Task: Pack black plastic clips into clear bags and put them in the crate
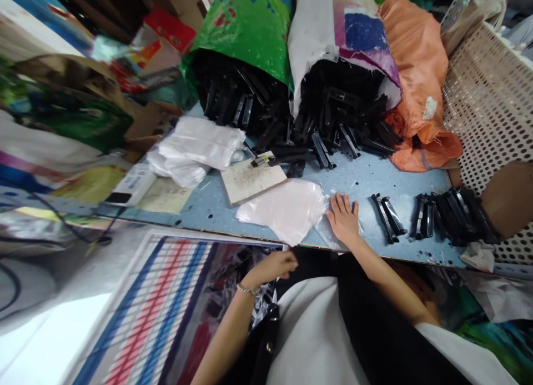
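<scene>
My right hand (pixel 345 219) lies flat on the blue tabletop (pixel 358 182), fingers spread, over a clear plastic bag (pixel 327 232). Left of it is a fanned stack of thin white plastic bags (pixel 287 207). My left hand (pixel 281 264) hovers just off the table's front edge, fingers curled in, and nothing shows in it. Beneath that hand, dark pieces in clear plastic (pixel 233 279) lie below table height. To the right of my right hand rests a pair of black plastic parts (pixel 388 217), with several more black parts (pixel 456 215) lined up beyond.
Black parts spill from a green sack (pixel 245 29) and a white-purple sack (pixel 316 24) at the back. An orange sack (pixel 416 68) and a perforated cream basket (pixel 487 90) stand right. Folded white bags (pixel 200 143) and a board (pixel 252 179) lie left. A striped bag (pixel 145 313) stands below.
</scene>
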The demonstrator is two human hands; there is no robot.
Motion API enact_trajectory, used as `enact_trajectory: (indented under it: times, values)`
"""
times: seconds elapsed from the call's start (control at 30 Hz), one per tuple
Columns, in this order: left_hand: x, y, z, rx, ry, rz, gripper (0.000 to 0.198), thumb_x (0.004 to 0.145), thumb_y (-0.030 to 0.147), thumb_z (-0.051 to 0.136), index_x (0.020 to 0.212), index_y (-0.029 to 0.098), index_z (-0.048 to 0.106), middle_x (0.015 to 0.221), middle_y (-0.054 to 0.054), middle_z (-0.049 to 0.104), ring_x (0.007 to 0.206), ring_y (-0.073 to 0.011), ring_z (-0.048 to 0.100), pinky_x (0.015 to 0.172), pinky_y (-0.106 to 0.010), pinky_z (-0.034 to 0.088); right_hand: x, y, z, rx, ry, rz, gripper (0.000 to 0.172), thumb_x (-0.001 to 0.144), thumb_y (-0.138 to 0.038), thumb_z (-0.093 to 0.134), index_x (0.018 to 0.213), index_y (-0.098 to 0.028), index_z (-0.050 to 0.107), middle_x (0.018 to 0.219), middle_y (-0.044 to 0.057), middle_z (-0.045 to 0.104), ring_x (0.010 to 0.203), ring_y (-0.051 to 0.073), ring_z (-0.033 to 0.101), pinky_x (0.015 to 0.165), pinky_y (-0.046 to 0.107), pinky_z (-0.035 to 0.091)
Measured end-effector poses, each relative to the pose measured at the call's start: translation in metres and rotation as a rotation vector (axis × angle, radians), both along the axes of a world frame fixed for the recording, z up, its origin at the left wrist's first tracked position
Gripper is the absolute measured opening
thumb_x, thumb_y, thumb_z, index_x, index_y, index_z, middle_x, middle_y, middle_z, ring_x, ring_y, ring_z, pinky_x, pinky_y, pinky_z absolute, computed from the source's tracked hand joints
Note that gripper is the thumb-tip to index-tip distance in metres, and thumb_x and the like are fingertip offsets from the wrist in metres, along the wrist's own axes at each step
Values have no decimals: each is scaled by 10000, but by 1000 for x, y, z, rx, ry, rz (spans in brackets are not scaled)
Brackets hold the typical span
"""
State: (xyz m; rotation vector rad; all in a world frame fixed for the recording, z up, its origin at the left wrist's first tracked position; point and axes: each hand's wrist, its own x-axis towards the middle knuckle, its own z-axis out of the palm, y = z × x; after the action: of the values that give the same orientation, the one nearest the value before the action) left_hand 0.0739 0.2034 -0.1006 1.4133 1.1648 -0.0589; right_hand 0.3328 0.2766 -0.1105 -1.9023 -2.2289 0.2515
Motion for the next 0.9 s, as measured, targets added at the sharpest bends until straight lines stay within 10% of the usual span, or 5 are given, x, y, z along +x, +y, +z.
enact_trajectory:
  times: [0.13, 0.3, 0.5, 0.8, 0.9]
  values:
    - [93, 13, 33, 436, -472, 115, 261, 981, 340, 453, 1079, 154, 606, 957, -93, 659, 850, -183, 655, 826, -326, 531, 14, 14, 17, -35, 460, -72, 536, 1030, -398, 255, 1392, -122, 538, 1537, 120, 406, 1497, 276, 221, 1211, 554, 158]
    - [169, 43, 12, 917, 15, -23, 119, 923, 182, 550, 943, 107, 640, 1052, -166, 623, 987, -276, 612, 881, -415, 497, 90, -16, 52, 186, 586, -173, 473, 943, -462, 517, 1314, -171, 566, 1407, 145, 499, 1337, 277, 416, 1175, 474, 274]
    - [161, 80, 1, 585, -176, 264, 167, 943, 209, 537, 813, 140, 616, 833, -58, 634, 826, -169, 615, 795, -281, 473, 167, -70, 47, 107, 652, -552, 549, 588, -416, 828, 1027, -146, 640, 1089, 211, 571, 1232, 462, 388, 1114, 624, 180]
    - [174, 64, 7, 876, -20, 72, 103, 909, 215, 598, 949, 142, 657, 1037, -115, 640, 932, -219, 595, 800, -313, 430, 111, -78, 44, -290, 1509, -553, 392, 784, -519, 708, 872, -144, 636, 822, 61, 645, 718, 167, 602, 651, 316, 522]
    - [169, 77, 5, 630, -198, 281, 161, 930, 210, 538, 861, 141, 666, 861, -69, 639, 816, -166, 574, 748, -278, 412, 107, -81, 50, -394, 1855, -586, 357, 736, -455, 777, 896, -160, 656, 918, 63, 689, 783, 167, 638, 725, 327, 563]
